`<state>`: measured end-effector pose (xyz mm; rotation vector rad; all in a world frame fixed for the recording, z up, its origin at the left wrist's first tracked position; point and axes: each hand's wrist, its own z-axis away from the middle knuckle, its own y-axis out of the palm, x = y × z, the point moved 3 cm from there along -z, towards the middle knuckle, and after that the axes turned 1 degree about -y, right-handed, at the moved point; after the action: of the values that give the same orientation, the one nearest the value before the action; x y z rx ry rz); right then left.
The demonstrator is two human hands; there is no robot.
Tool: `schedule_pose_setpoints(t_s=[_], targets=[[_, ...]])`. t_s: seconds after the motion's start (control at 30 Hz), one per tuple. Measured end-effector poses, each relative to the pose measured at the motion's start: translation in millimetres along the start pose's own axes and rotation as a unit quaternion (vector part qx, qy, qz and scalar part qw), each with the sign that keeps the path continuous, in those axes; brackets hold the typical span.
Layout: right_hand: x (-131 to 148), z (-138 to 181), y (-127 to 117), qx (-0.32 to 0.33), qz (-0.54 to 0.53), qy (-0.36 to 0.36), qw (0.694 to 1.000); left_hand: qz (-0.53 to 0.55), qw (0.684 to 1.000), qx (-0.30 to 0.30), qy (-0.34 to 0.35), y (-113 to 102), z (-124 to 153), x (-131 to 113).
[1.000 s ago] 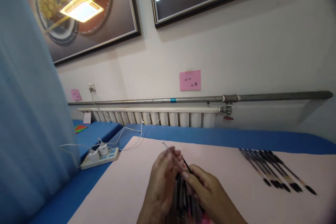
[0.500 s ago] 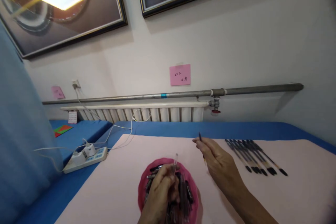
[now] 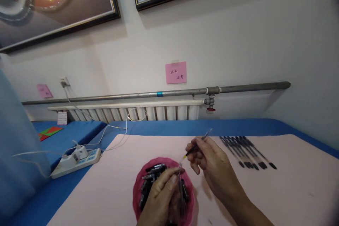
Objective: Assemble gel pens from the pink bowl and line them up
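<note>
My right hand (image 3: 209, 162) pinches a thin black pen refill (image 3: 197, 144), its tip pointing down toward my left hand. My left hand (image 3: 161, 197) is closed round a clear pen barrel (image 3: 180, 169) whose open end pokes up by the thumb. It hovers over a pink round dish (image 3: 137, 190) filled with several dark pen parts (image 3: 150, 176). To the right, a row of several assembled black pens (image 3: 246, 152) lies on the pale pink sheet (image 3: 265, 190).
A white power strip (image 3: 76, 157) with plugs and cables lies on the blue table cover at the left. A radiator (image 3: 132, 113) and a grey pipe (image 3: 238, 88) run along the wall behind. A blue curtain hangs at the far left.
My right hand swung away toward the pen row and has come back to the middle with the refill, now angled at the barrel. The view has turned slightly left.
</note>
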<state>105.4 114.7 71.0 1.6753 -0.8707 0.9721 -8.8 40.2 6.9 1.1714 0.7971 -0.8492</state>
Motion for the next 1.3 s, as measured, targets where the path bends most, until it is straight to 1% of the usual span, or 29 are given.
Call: schedule_pose_setpoints(t_s=[0.07, 0.17, 0.23, 0.33, 0.43, 0.63, 0.77, 0.87, 1.0, 1.1, 1.2, 1.23, 1.3], targets=[[-0.5, 0.3, 0.2, -0.001, 0.007, 0.003, 1.0, 0.01, 1.0, 0.015, 0.0, -0.3, -0.5, 0.6], [1.7, 0.0, -2.0, -0.028, -0.014, -0.028, 0.999, 0.021, 0.999, 0.035, -0.008, -1.3, -1.3, 2.4], [2.9, -0.2, -2.9, -0.035, -0.023, -0.037, 0.998, 0.021, 0.999, 0.043, -0.009, -1.9, -1.5, 2.9], [2.4, -0.1, -2.4, -0.012, -0.008, -0.018, 1.0, 0.022, 0.998, 0.051, -0.017, -1.9, -1.2, 2.7], [1.4, -0.1, -3.0, -0.002, 0.003, -0.006, 1.0, 0.028, 0.997, 0.061, -0.029, -1.3, -0.9, 2.7], [0.9, -1.4, -3.9, 0.007, 0.005, -0.006, 1.0, 0.041, 0.995, 0.076, -0.049, -2.2, -1.4, 5.2], [4.4, -2.0, -5.3, 0.01, 0.05, -0.01, 0.999, 0.027, 0.995, 0.087, -0.05, -3.5, -1.9, 6.5], [7.9, -2.4, -6.7, 0.04, 0.083, -0.01, 0.996, 0.007, 0.995, 0.086, -0.045, -4.8, -2.6, 6.7], [8.9, -4.0, -9.0, 0.102, 0.071, -0.002, 0.992, -0.006, 0.996, 0.073, -0.041, -6.6, -2.4, 4.8], [6.8, -6.8, -12.0, 0.119, 0.044, 0.023, 0.992, -0.007, 0.995, 0.078, -0.066, -6.7, -1.1, 4.1], [6.0, -8.9, -12.9, 0.129, 0.021, 0.044, 0.99, -0.001, 0.993, 0.087, -0.076, -6.3, -0.7, 4.1], [6.0, -9.0, -12.4, 0.131, 0.027, 0.046, 0.99, -0.001, 0.993, 0.087, -0.078, -6.2, -0.9, 4.6], [4.7, -7.4, -9.4, 0.141, 0.078, 0.054, 0.986, 0.0, 0.993, 0.086, -0.083, -5.9, -1.3, 5.9]])
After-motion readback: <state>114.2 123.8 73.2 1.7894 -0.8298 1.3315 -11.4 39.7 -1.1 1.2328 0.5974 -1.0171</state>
